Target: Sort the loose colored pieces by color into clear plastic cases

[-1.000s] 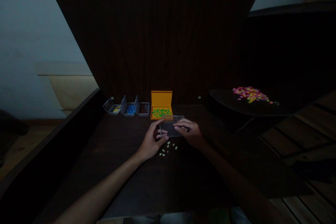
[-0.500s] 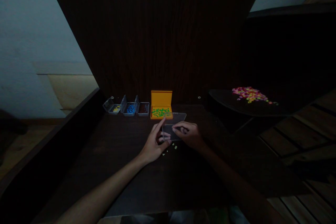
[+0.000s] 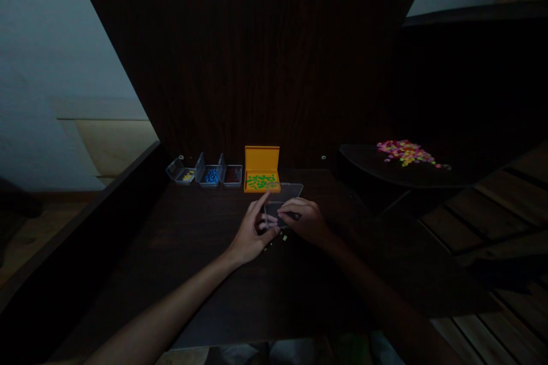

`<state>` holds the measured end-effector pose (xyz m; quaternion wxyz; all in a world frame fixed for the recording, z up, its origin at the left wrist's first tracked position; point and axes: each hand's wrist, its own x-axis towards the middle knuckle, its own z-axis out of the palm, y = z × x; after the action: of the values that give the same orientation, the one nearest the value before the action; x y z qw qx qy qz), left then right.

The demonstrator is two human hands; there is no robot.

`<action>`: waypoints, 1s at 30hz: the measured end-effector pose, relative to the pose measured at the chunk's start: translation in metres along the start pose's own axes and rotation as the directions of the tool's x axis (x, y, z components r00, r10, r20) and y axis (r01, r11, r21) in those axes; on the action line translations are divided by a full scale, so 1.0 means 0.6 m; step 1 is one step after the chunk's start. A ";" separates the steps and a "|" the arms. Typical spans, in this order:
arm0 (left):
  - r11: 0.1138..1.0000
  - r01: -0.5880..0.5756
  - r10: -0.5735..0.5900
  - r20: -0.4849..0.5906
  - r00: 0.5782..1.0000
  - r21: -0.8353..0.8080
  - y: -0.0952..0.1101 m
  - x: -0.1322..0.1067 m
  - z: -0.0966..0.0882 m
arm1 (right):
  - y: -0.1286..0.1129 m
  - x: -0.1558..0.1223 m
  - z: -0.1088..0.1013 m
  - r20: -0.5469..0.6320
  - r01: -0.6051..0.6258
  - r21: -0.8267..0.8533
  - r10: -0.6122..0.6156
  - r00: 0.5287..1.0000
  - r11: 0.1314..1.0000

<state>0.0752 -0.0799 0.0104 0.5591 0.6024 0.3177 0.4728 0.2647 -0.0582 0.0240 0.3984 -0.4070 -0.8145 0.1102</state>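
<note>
A small clear plastic box lies on the dark tabletop with its see-through lid raised at the back. My left hand is wrapped round its left side, thumb at the front and fingers behind. Over the box, my right hand has thumb and forefinger pinched together; anything between the fingertips is too small to make out. Just in front of the box lie a few tiny pale pieces, close to my left thumb.
Behind stands an open orange case of green pieces. Left of it are open clear boxes with dark reddish, blue and yellow pieces. A pink and yellow pile sits on the right-hand shelf. A raised board edges the left.
My right hand's pinched fingertips have moved slightly left and down over the clear box. My left hand keeps its hold, and the view has shifted a little.
</note>
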 end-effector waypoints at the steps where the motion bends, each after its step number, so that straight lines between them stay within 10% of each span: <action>1: 1.000 -0.002 0.002 0.003 1.000 0.006 0.000 -0.001 0.000 | -0.001 0.000 -0.001 0.009 -0.004 -0.022 0.004 1.000 1.000; 12: 0.996 0.005 -0.007 0.020 1.000 0.090 -0.001 -0.003 0.004 | -0.010 0.006 -0.008 0.114 -0.233 -0.055 0.238 0.965 0.971; 30: 0.999 0.015 -0.014 -0.020 1.000 0.032 0.003 0.001 0.002 | -0.011 0.004 -0.007 0.042 -0.157 -0.067 0.160 0.986 0.985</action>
<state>0.0762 -0.0802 0.0121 0.5495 0.6046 0.3351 0.4693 0.2631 -0.0611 0.0316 0.3558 -0.4801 -0.7920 0.1250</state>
